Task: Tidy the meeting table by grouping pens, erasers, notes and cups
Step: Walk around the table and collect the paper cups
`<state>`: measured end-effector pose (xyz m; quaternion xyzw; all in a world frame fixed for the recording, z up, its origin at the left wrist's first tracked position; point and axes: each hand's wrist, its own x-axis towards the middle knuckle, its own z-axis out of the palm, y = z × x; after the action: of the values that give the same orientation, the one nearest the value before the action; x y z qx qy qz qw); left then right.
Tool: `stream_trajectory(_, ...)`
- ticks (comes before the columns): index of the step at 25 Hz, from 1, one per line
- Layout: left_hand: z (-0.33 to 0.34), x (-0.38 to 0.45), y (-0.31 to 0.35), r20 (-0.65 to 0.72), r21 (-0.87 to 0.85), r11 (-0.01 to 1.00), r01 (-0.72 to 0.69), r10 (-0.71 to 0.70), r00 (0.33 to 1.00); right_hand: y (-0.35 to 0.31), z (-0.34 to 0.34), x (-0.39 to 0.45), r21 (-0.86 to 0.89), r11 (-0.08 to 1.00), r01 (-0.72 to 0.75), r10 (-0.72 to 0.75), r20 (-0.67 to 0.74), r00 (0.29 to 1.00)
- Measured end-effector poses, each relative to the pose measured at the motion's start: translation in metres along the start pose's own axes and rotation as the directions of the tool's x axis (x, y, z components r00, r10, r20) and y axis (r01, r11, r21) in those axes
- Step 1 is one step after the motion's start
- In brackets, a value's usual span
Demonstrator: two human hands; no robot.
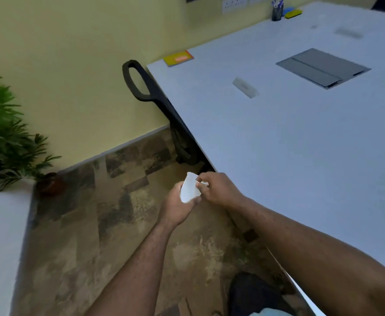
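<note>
Both hands on the white cup (189, 188) off the table (278, 137) edge: left hand (177, 207) wraps it, right hand (216, 189) pinches its rim, probably stacking cups

Both bare forearms reach from the bottom of the frame toward its centre, where the two hands meet. The left hand (177, 207) has its fingers curled around a small white plastic cup (189, 188). The right hand (218, 190) pinches the same cup at its right side, with fingers bent.
</note>
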<state>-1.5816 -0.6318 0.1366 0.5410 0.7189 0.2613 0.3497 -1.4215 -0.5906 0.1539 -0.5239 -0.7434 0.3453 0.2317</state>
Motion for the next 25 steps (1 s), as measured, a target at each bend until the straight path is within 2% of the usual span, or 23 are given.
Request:
stream_trajectory(4, 0.033, 0.095, 0.025, 0.153, 0.074, 0.993, -0.092, 0.079, 0.985, 0.052, -0.032, 0.053, 0.019, 0.991, -0.13, 0.131, -0.19, 0.973)
stream_trajectory(8, 0.062, 0.194, 0.05, 0.222, 0.244, 0.954, -0.177, 0.123, 0.967, 0.121, -0.075, 0.115, 0.04, 0.966, -0.256, 0.251, -0.387, 0.887)
stream_trajectory(10, 0.077, 0.251, 0.067, 0.315, 0.351, 0.902, -0.252, 0.14, 0.939, 0.154, -0.102, 0.156, 0.051, 0.94, -0.338, 0.325, -0.437, 0.838)
stream_trajectory(14, 0.118, 0.364, 0.104, 0.454, 0.567, 0.742, -0.357, 0.08, 0.887, 0.215, -0.152, 0.237, -0.016, 0.912, -0.41, 0.347, -0.502, 0.792)
stream_trajectory(18, 0.149, 0.437, 0.123, 0.474, 0.675, 0.655, -0.34, -0.031, 0.88, 0.269, -0.189, 0.29, -0.047, 0.871, -0.489, 0.389, -0.541, 0.746)
stream_trajectory(21, 0.169, 0.476, 0.124, 0.47, 0.678, 0.663, -0.317, -0.06, 0.881, 0.3, -0.206, 0.313, -0.069, 0.846, -0.528, 0.39, -0.596, 0.702)
stream_trajectory(25, 0.186, 0.496, 0.123, 0.473, 0.658, 0.688, -0.306, -0.061, 0.879, 0.324, -0.217, 0.336, -0.158, 0.838, -0.523, 0.315, -0.643, 0.698)
